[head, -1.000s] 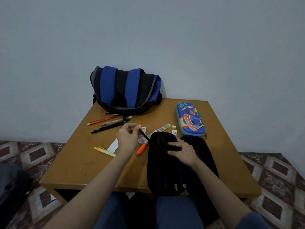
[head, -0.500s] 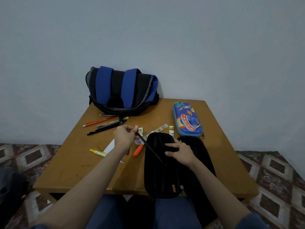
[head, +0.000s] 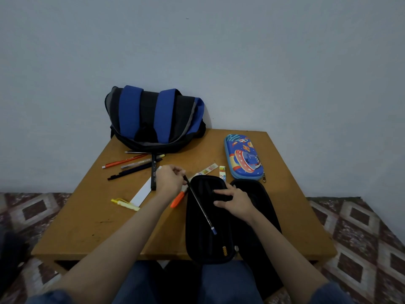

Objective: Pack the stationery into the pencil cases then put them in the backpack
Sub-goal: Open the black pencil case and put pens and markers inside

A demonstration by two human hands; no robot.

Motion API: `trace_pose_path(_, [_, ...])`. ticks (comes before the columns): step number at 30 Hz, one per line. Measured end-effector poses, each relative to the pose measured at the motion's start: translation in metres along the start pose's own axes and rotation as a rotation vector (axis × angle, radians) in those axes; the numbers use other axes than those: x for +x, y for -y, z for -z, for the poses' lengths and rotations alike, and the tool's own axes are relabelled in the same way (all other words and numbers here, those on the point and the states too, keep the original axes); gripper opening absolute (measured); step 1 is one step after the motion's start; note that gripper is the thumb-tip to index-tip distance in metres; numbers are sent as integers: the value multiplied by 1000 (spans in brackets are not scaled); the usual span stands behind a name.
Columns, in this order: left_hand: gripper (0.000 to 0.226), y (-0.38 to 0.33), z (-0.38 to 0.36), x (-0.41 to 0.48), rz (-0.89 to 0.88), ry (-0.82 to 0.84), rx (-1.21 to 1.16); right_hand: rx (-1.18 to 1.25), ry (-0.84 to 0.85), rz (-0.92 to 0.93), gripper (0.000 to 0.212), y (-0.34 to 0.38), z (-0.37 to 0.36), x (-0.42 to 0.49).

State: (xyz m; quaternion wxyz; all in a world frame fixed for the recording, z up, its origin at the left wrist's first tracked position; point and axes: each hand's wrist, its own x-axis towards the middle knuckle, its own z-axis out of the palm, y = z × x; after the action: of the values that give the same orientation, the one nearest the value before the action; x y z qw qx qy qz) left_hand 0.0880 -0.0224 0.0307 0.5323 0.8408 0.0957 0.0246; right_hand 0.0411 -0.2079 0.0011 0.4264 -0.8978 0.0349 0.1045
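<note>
The wooden table [head: 87, 227] is carrying everything. The blue-and-black backpack [head: 153, 119] is slumping against the wall at the table's 11 o'clock. The black pencil case [head: 219, 242] is lying unzipped and spread flat at 5 o'clock, its near end overhanging the table edge above the person's lap. The blue cartoon pencil case [head: 243, 157] is lying closed at 2 o'clock.

The right hand [head: 235, 201] is resting on the black case's left half with its fingers stretched out, gripping nothing. The left hand [head: 169, 181], just beside the case at its 10 o'clock, is pinching the top of a black pen [head: 200, 207] in curled fingers; the pen is slanting down over the case's left half.

Loose pens [head: 131, 165] are lying at the left hand's 10 o'clock, with a white strip [head: 143, 191], an orange marker [head: 177, 199] and a yellow highlighter [head: 125, 204] near it.
</note>
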Motion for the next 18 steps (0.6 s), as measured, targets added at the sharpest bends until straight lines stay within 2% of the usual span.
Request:
trace_pose_path(4, [16,-5,16,13,-51,-50,27,-14,-5,10,45,-2,1,0])
trace_pose_path(11, [9,-6,24,13,-150,-221,-88,-11,-12,5,45,-1,0,0])
trace_pose_path(14, [7,3,13,12,-133,-205,-127,-21,-7,4,44,-2,0,0])
trace_pose_path(18, [12,14,1,13,-61,-97,-70,-43,-30,19,35,-2,-1,2])
